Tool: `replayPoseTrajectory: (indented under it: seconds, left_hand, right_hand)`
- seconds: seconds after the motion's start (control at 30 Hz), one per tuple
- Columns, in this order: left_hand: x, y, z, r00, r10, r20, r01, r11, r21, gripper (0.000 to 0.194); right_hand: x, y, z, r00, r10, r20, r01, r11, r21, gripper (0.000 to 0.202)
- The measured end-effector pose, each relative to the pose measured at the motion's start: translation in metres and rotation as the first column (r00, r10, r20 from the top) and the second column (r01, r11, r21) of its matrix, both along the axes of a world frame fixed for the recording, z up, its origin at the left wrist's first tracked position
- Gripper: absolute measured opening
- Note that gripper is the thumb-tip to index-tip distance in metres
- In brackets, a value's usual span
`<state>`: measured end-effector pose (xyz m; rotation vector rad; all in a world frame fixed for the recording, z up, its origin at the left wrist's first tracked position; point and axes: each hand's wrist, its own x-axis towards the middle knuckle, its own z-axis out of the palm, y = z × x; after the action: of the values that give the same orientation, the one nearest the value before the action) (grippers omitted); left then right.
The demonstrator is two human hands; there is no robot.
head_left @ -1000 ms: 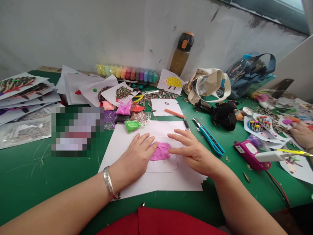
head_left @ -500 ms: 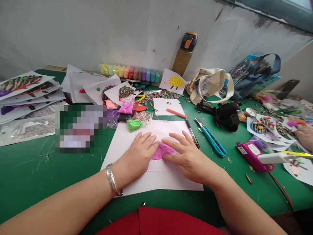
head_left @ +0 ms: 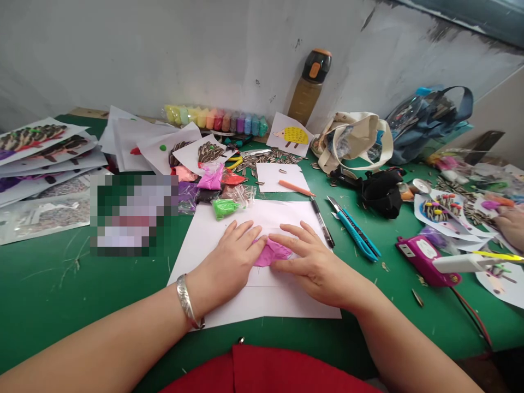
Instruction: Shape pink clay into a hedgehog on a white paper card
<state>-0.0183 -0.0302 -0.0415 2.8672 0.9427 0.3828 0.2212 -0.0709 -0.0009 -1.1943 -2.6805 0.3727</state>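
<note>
A flattened piece of pink-purple modelling clay (head_left: 270, 253) lies on a white sheet of paper (head_left: 229, 312) in front of me. My left hand (head_left: 231, 261) rests on the sheet with its fingers stretched, the thumb touching the clay's left side. From the right, my right hand (head_left: 311, 265) reaches over it, fingers spread, fingertips on the clay's right part. Neither hand grips anything. Parts of the clay's edges are hidden under the fingers. A few thin drawn lines show just below it.
Behind the sheet lie bags of coloured clay (head_left: 224, 208), an orange pen (head_left: 297, 188) and scattered sunflower seeds (head_left: 282, 157). To the right are a black pen (head_left: 322, 221), a blue utility knife (head_left: 355, 230) with its blade out, and a magenta glue-gun-like device (head_left: 426, 262). Another person's hand (head_left: 511, 225) shows far right.
My right hand's fingers have shifted slightly left over the clay. My left hand stays nearly still. The other person's hand at far right has moved a little.
</note>
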Motion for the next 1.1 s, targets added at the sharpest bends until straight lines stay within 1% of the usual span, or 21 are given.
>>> replayPoseTrajectory:
  seconds: [0.1,0.23,0.3,0.43,0.6,0.7,0.8,0.87,1.0,1.1]
  left_hand:
    - [0.0,0.0,0.0,1.0,0.0,-0.007,0.001,1.0,0.009,0.055]
    - [0.0,0.0,-0.002,1.0,-0.002,-0.004,0.002,1.0,0.031,0.054]
    - [0.0,0.0,-0.001,1.0,0.001,-0.001,-0.001,1.0,0.028,0.054]
    - [0.0,0.0,0.001,1.0,-0.008,-0.003,0.008,1.0,0.003,0.054]
    - [0.0,0.0,0.001,1.0,-0.008,-0.002,0.008,1.0,-0.004,0.055]
    - [0.0,0.001,0.0,1.0,-0.011,-0.001,0.011,1.0,-0.001,0.057]
    - [0.0,0.001,0.001,1.0,-0.016,-0.002,0.016,1.0,0.006,0.056]
    - [0.0,0.0,0.001,1.0,-0.017,0.0,0.017,1.0,0.003,0.056]
    - [-0.001,0.0,0.003,1.0,-0.017,0.021,0.018,1.0,-0.015,0.063]
    - [0.0,0.0,0.002,0.999,-0.012,0.029,0.012,1.0,0.005,0.064]
  right_hand:
    - [0.0,0.0,-0.002,0.999,-0.036,-0.032,0.037,0.999,0.015,0.053]
    - [-0.002,0.001,-0.004,0.999,-0.005,0.039,0.004,1.0,0.022,0.05]
    - [-0.002,0.001,-0.004,0.999,-0.002,0.041,0.001,1.0,0.022,0.049]
    - [0.001,0.001,-0.004,0.998,-0.065,-0.01,0.066,0.997,0.034,0.053]
    - [0.003,0.003,-0.003,0.997,-0.066,0.047,0.065,0.998,0.018,0.053]
    - [0.005,0.004,-0.005,0.997,-0.072,0.018,0.072,0.997,0.006,0.052]
    - [0.005,0.004,-0.008,0.994,-0.105,-0.021,0.106,0.993,0.043,0.06]
    - [0.005,0.004,-0.01,0.992,-0.122,0.004,0.122,0.99,0.075,0.062]
    - [0.003,0.005,-0.013,0.988,-0.131,0.085,0.122,0.987,0.102,0.053]
    - [0.002,0.005,-0.014,0.987,-0.138,0.084,0.128,0.986,0.11,0.053]
